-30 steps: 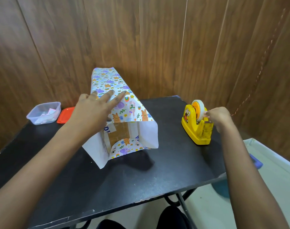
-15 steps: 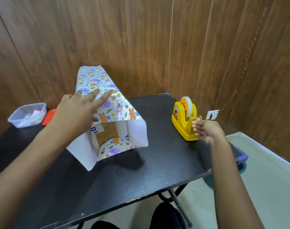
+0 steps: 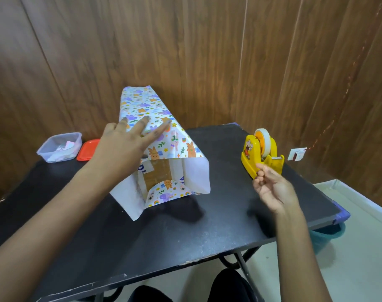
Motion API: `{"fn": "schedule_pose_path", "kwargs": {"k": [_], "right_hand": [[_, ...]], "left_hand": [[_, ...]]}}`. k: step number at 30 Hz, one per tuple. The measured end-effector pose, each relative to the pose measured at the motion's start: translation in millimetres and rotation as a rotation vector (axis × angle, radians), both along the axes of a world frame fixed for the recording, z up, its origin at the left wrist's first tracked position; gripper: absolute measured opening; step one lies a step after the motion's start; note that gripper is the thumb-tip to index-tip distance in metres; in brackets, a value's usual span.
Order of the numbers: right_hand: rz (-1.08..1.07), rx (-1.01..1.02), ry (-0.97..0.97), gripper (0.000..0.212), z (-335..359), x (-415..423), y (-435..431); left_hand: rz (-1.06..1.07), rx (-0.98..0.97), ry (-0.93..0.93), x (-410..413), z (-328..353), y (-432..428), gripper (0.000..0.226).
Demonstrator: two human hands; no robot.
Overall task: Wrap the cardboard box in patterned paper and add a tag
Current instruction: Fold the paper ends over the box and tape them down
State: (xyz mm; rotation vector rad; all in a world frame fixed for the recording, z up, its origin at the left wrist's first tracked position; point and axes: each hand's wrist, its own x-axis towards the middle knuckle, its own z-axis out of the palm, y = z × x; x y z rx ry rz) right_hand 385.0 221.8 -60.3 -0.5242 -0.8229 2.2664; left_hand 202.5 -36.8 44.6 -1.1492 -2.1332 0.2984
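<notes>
The cardboard box (image 3: 156, 175) lies on the black table (image 3: 164, 240), wrapped lengthwise in patterned paper (image 3: 142, 103) with animal prints. The near end is open: brown cardboard shows between white paper flaps, and the bottom flap is folded up. My left hand (image 3: 124, 144) presses flat on the paper on top of the box, fingers straight. My right hand (image 3: 273, 188) hovers just in front of the yellow tape dispenser (image 3: 251, 153), palm up. Its thumb and fingertips pinch what looks like a short strip of clear tape, hard to make out.
A clear plastic container (image 3: 59, 147) with small paper pieces and its red lid (image 3: 87, 149) sit at the table's far left. Wooden wall panels close the back. A wall socket (image 3: 296, 154) is at the right, and a teal bin (image 3: 329, 232) stands below the table's right edge.
My right hand left the tape roll, passed the dispenser's cutter and drew back toward me with pinched fingers. My left hand stayed pressed on the paper.
</notes>
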Motion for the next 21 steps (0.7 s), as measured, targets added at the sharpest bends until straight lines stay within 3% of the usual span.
{"fn": "schedule_pose_path", "kwargs": {"k": [5,8,11,13,15,17,21], "right_hand": [[0.234,0.624,0.06,0.019,70,-13,-85],[0.246,0.785,0.103,0.021,88,-40,-134],[-0.048,0.92,0.001,0.022,94,-77,-157],[-0.364,1.102,-0.102,0.022,94,-95,-164],[-0.526,1.265,-0.158,0.029,94,-104,-163],[-0.444,1.407,-0.257,0.037,98,-110,-151],[-0.071,1.571,-0.36,0.053,105,-115,-124]], "left_hand": [[-0.012,0.032,0.038,0,-2,0,0.11],[0.006,0.054,0.024,0,-2,-2,0.11],[0.027,0.095,0.001,1,-2,-1,0.111],[0.024,0.138,-0.044,0,-2,1,0.103],[0.002,0.183,-0.094,-2,-6,1,0.092],[-0.066,0.251,-0.148,-4,-9,1,0.077],[-0.13,0.444,-0.316,-1,-9,0,0.046]]}}
